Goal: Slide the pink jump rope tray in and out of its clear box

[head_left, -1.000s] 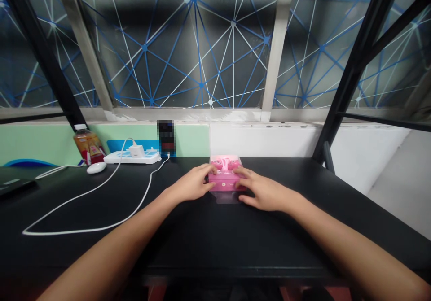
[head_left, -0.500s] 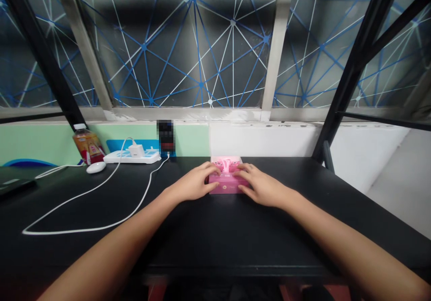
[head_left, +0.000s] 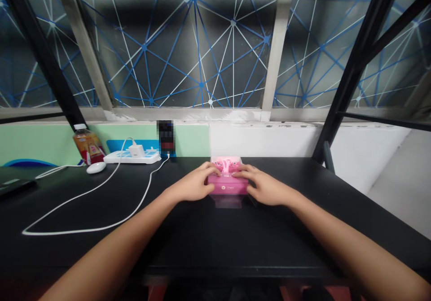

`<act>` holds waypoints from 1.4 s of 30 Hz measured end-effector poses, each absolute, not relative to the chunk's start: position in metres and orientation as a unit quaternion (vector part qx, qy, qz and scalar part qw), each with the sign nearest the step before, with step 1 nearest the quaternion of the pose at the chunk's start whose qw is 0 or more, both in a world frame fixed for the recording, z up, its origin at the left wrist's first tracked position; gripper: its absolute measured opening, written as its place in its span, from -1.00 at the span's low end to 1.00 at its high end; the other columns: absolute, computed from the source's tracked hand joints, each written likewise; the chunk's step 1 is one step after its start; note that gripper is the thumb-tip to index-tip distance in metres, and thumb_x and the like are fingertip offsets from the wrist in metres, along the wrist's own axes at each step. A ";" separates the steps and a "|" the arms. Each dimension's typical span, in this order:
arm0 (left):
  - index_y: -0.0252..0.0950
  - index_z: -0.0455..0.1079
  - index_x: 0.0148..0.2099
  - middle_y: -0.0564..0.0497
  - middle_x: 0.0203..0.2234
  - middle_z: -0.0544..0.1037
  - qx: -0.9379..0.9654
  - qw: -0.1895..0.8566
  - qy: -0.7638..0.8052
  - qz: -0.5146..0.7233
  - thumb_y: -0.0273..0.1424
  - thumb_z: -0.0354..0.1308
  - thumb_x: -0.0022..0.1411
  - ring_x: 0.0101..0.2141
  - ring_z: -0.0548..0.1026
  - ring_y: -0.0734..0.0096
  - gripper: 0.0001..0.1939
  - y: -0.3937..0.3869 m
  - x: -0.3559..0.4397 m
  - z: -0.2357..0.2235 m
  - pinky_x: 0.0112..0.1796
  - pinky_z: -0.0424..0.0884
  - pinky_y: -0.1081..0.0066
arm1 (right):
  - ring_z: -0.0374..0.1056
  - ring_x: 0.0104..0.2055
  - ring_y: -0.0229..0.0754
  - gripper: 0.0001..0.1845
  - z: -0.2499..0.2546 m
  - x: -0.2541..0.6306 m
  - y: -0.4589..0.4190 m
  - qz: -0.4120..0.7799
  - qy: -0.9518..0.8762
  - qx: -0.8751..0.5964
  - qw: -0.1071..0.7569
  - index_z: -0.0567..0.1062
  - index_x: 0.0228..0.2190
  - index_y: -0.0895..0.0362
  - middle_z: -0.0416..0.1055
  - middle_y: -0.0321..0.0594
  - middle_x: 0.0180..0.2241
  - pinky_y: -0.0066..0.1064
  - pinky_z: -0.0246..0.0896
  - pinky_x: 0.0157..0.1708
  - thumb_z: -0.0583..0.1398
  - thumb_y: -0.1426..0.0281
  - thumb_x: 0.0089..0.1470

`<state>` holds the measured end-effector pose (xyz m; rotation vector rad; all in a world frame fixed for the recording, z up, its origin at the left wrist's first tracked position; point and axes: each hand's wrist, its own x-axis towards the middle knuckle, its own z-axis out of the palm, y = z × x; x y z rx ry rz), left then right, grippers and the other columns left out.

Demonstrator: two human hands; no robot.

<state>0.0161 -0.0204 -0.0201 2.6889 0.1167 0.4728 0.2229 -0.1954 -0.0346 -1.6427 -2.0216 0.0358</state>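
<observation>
Two bare hands, the left hand (head_left: 195, 183) and the right hand (head_left: 268, 187), curved narrowly around a pink box (head_left: 232, 187) near the far edge of the black tabletop (head_left: 235, 238), holding it lightly from both sides. The box sat directly between them, fingertips over its top and thumbs by its front corners, a balanced grip that likely kept it steady. A clear flap (head_left: 228, 202) extended toward the near edge.
</observation>
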 end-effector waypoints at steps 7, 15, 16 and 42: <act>-0.16 0.35 0.04 -0.03 0.08 0.31 0.968 0.215 0.026 0.127 -0.51 0.03 0.16 -0.17 0.43 0.36 -0.61 -0.022 0.013 -0.013 -0.08 0.39 0.31 | 0.24 0.16 -0.03 -0.68 -0.034 0.220 -0.197 -0.050 -0.734 -0.627 0.255 0.48 -0.03 0.05 0.41 -0.17 0.03 -0.13 0.19 0.14 0.06 0.32 0.25; -0.17 0.41 -0.03 -0.03 0.00 0.38 0.963 0.215 0.023 0.158 -0.36 -0.04 0.34 0.02 0.38 0.31 -0.75 -0.024 0.017 -0.011 0.07 0.27 0.29 | 0.10 0.25 0.03 -0.41 -0.028 0.216 -0.204 -0.024 -0.723 -0.662 0.198 0.28 0.17 0.03 0.20 -0.07 0.20 -0.09 0.13 0.15 0.17 0.14 0.15; -0.17 0.41 -0.03 -0.03 0.00 0.38 0.963 0.214 0.026 0.160 -0.35 -0.03 0.34 -0.01 0.40 0.32 -0.76 -0.023 0.017 -0.012 0.04 0.30 0.30 | 0.02 0.29 0.08 -0.20 -0.026 0.215 -0.206 -0.014 -0.725 -0.664 0.183 0.20 0.22 0.06 0.11 -0.03 0.26 -0.06 0.08 0.17 0.26 0.07 0.03; -0.11 0.44 -0.04 0.05 -0.01 0.50 0.944 0.069 0.206 0.247 -0.15 0.01 0.31 -0.24 0.53 0.29 -0.71 0.018 0.047 -0.038 -0.21 0.39 0.34 | 0.40 -0.04 -0.16 -0.47 0.006 0.172 -0.220 0.377 -0.826 -0.390 0.152 0.49 0.01 0.13 0.48 -0.15 -0.03 -0.44 0.23 -0.01 0.34 0.26 -0.01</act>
